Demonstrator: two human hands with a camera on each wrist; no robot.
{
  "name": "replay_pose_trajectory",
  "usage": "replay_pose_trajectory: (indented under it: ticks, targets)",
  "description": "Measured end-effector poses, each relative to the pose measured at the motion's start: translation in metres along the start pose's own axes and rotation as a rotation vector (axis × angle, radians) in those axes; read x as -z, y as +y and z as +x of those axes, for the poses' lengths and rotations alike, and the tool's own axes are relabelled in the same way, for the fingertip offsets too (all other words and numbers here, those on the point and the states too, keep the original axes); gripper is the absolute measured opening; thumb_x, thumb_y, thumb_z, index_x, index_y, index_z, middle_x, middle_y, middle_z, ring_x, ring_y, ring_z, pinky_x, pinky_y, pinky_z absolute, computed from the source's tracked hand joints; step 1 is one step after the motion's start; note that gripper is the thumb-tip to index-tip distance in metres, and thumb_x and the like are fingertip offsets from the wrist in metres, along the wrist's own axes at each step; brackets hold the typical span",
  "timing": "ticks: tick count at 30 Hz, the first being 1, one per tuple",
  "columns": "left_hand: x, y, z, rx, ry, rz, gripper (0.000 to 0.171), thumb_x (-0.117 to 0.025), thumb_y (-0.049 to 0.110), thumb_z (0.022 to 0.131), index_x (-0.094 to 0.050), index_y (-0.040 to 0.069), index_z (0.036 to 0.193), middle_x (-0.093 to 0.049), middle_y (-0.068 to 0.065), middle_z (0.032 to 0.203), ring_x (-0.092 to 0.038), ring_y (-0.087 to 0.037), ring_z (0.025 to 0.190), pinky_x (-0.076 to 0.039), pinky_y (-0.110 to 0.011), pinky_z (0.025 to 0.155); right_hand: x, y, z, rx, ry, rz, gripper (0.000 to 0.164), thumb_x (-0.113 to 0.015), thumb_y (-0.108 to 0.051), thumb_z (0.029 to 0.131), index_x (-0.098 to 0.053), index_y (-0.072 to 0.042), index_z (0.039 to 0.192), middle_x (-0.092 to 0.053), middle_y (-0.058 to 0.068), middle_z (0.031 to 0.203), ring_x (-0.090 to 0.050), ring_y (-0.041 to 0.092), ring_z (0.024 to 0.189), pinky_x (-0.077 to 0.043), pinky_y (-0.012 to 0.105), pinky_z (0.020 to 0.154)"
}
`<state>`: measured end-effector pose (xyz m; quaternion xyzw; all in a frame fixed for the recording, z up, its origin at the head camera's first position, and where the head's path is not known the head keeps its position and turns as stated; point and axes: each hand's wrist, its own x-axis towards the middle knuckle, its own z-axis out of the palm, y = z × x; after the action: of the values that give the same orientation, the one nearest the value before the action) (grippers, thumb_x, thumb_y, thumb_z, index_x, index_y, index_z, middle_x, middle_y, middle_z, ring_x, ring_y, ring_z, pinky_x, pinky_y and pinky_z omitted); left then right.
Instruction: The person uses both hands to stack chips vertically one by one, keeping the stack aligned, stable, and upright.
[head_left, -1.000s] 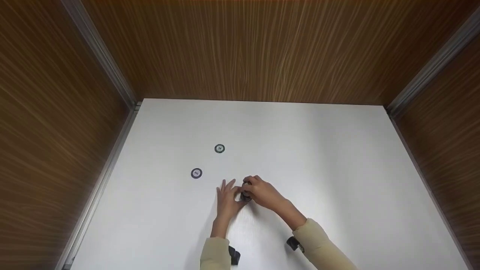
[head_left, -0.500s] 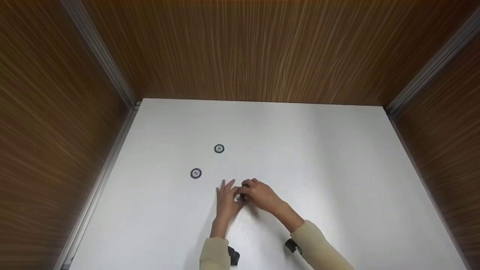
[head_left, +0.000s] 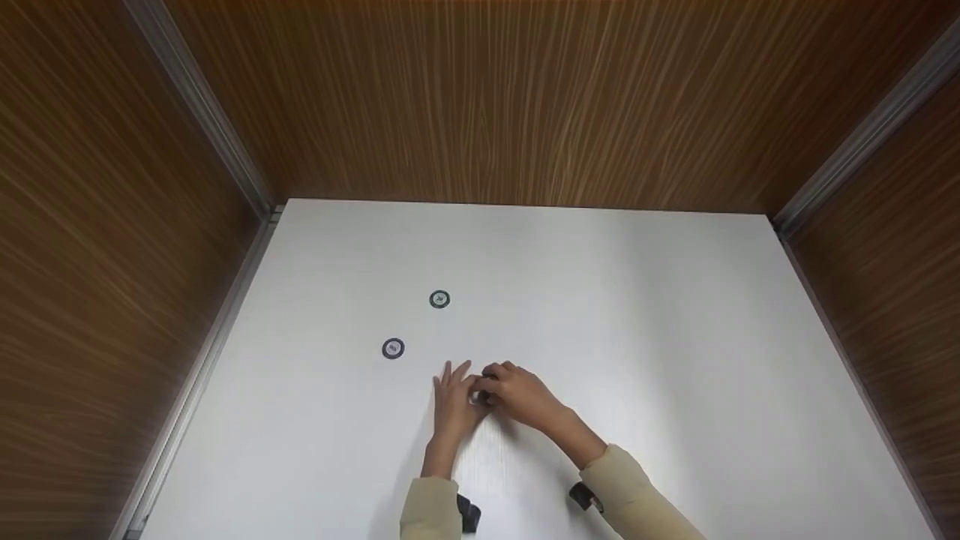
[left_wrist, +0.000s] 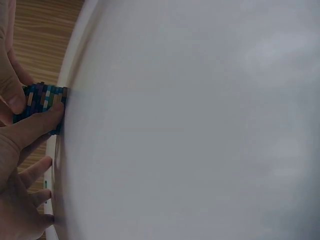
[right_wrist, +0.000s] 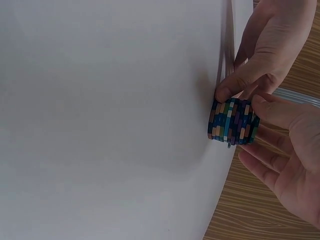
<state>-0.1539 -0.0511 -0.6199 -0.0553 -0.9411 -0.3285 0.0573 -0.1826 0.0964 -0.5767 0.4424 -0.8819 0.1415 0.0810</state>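
Note:
A stack of poker chips (right_wrist: 231, 121) with multicoloured edges stands on the white table; in the head view my fingers mostly cover it. My left hand (head_left: 455, 405) pinches the lower part of the stack between thumb and forefinger, its other fingers spread out on the tabletop. From the other side my right hand (head_left: 526, 394) holds the top of the stack, thumb near the upper edge and fingers round the far side. In the left wrist view the chips (left_wrist: 42, 102) appear between both hands.
Two single poker chips lie flat on the white table (head_left: 637, 315): a dark-rimmed chip (head_left: 393, 348) left of my hands and another (head_left: 439, 299) farther back. Brown wood-grain panels (head_left: 495, 105) enclose the table at the back and both sides.
My right hand has shifted slightly left and toward me over the stack, covering more of its top. My left hand and the two loose chips stay where they were.

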Motion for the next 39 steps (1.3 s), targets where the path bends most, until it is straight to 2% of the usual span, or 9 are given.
replay_pose_trajectory:
  ticks: [10, 17, 26, 33, 39]
  targets:
    - [-0.0009, 0.0, -0.0003, -0.028, 0.035, -0.01, 0.034, -0.077, 0.025, 0.071, -0.067, 0.007, 0.098, -0.05, -0.017, 0.127, -0.03, -0.046, 0.125, -0.017, -0.065, 0.098, -0.0002, -0.0009, -0.0031, -0.006, 0.006, 0.057, 0.033, -0.072, -0.002, 0.076, -0.068, -0.013, 0.106, -0.059, 0.007, 0.104, -0.056, 0.021, 0.092, -0.052, 0.029, 0.073]
    - [-0.0013, -0.0003, -0.0007, -0.044, 0.047, -0.003, 0.031, -0.077, 0.019, 0.07, -0.068, 0.007, 0.097, -0.051, -0.017, 0.126, -0.032, -0.047, 0.123, -0.02, -0.066, 0.097, -0.0018, -0.0018, -0.0046, -0.003, 0.021, 0.016, 0.032, -0.07, -0.001, 0.078, -0.067, -0.014, 0.107, -0.059, 0.01, 0.107, -0.059, 0.021, 0.092, -0.053, 0.028, 0.069]
    - [-0.0015, -0.0009, -0.0003, -0.046, 0.05, 0.002, 0.031, -0.077, 0.02, 0.07, -0.067, 0.008, 0.098, -0.051, -0.017, 0.126, -0.032, -0.047, 0.123, -0.02, -0.066, 0.096, -0.0017, -0.0016, -0.0036, -0.005, 0.016, 0.011, 0.031, -0.069, 0.001, 0.078, -0.067, -0.014, 0.106, -0.06, 0.005, 0.103, -0.058, 0.018, 0.09, -0.052, 0.024, 0.07]
    - [-0.0017, -0.0018, 0.0004, -0.047, 0.056, -0.019, 0.036, -0.079, 0.026, 0.067, -0.068, 0.008, 0.096, -0.052, -0.017, 0.125, -0.032, -0.048, 0.122, -0.02, -0.067, 0.096, -0.0022, -0.0017, -0.0041, -0.037, -0.023, 0.01, 0.031, -0.067, -0.002, 0.081, -0.063, -0.011, 0.111, -0.058, 0.006, 0.103, -0.057, 0.02, 0.088, -0.052, 0.027, 0.068]
    - [0.0002, -0.0008, 0.0008, -0.037, 0.043, -0.026, 0.038, -0.08, 0.029, 0.067, -0.068, 0.008, 0.097, -0.051, -0.017, 0.126, -0.031, -0.048, 0.123, -0.019, -0.066, 0.097, -0.003, -0.0013, -0.0044, -0.042, -0.026, 0.034, 0.033, -0.068, -0.002, 0.08, -0.062, -0.01, 0.111, -0.057, 0.006, 0.101, -0.056, 0.019, 0.086, -0.051, 0.027, 0.068]
